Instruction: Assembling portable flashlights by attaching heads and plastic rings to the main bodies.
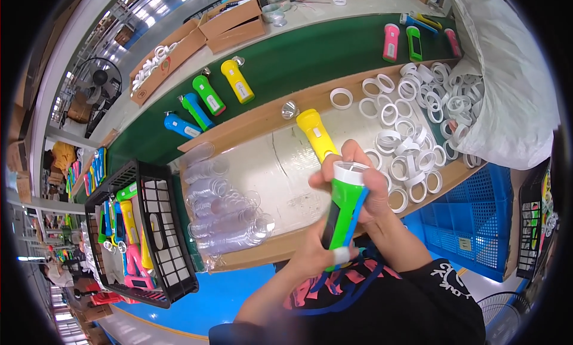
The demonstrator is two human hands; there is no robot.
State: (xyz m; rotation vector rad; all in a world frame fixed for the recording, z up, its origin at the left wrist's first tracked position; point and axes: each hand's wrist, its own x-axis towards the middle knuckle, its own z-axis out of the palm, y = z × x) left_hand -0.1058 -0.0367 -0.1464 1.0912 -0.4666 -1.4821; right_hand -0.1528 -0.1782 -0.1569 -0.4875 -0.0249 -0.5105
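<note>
My left hand (313, 249) grips the green flashlight (341, 216) low, near my chest; my right hand (361, 187) closes around its white ring (351, 172). Pressed crooked, that ring could pop off.

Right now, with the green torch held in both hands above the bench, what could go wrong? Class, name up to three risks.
1. The white ring sits at the top of the green torch under the right hand; it might slip off crooked.
2. The yellow torch lies just beyond the hands and could be knocked.
3. The stacked clear discs lie near the left hand; an elbow might scatter them.
</note>
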